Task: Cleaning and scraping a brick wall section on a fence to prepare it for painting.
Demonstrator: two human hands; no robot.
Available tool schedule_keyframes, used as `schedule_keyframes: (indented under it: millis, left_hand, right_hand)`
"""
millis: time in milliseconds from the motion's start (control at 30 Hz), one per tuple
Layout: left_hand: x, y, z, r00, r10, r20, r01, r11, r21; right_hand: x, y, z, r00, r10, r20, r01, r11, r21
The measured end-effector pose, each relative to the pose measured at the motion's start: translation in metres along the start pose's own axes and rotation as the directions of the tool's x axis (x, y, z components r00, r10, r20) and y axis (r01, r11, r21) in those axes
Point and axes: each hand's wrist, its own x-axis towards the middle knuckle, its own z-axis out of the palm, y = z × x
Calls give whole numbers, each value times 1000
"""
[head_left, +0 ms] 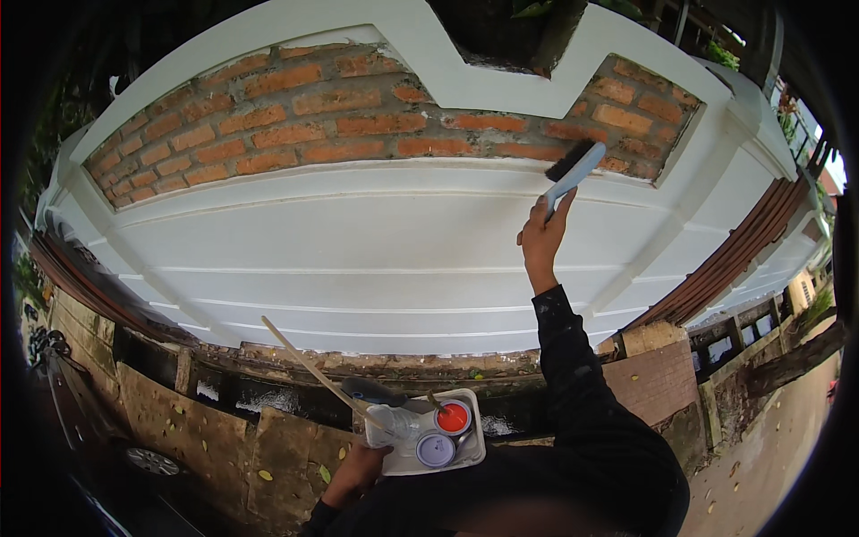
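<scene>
My right hand (543, 240) is stretched up to the wall, closed round the handle of a light blue scrubbing brush (580, 170). Its dark bristles face the lower edge of the exposed orange brick strip (358, 116); whether they touch cannot be told. Low in front of me, my left hand (361, 473) grips the left edge of a white tray (474, 454). In the tray stand an open can of red paint (453, 416), a can with a greyish lid (436, 450) and a clear plastic container (394, 424). A long wooden stick (309, 362) slants out over the tray's left side.
White-painted wall panels (385, 242) with raised ridges surround the bricks. Below runs a drainage ditch (268, 394) with concrete slabs (192, 412) and fallen leaves. Brown pipes (729, 255) line the wall at right. A dark car (107, 438) stands at lower left.
</scene>
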Motion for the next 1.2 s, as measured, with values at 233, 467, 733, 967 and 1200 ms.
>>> schedule_keyframes:
  millis: [233,467,733,967,1200]
  left_hand:
    - [-12,4,-4,996,-42,-80,38,998,-43]
    - [-4,-1,-6,998,-51,-38,47,994,-94]
    - [1,10,-13,996,-82,-45,82,997,-5]
    - [13,41,-8,999,-49,1,49,998,49]
    - [23,65,17,991,-127,-40,119,978,-169]
  right_hand:
    - [-56,-3,32,757,15,653,349,837,-423]
    - [19,-45,-17,719,-351,600,689,245,-682]
    - [-44,-72,-232,916,-362,-170,-95,216,-972]
    - [-140,59,-253,985,-96,-142,-86,435,-896]
    - [-131,79,-185,965,216,152,32,473,-880]
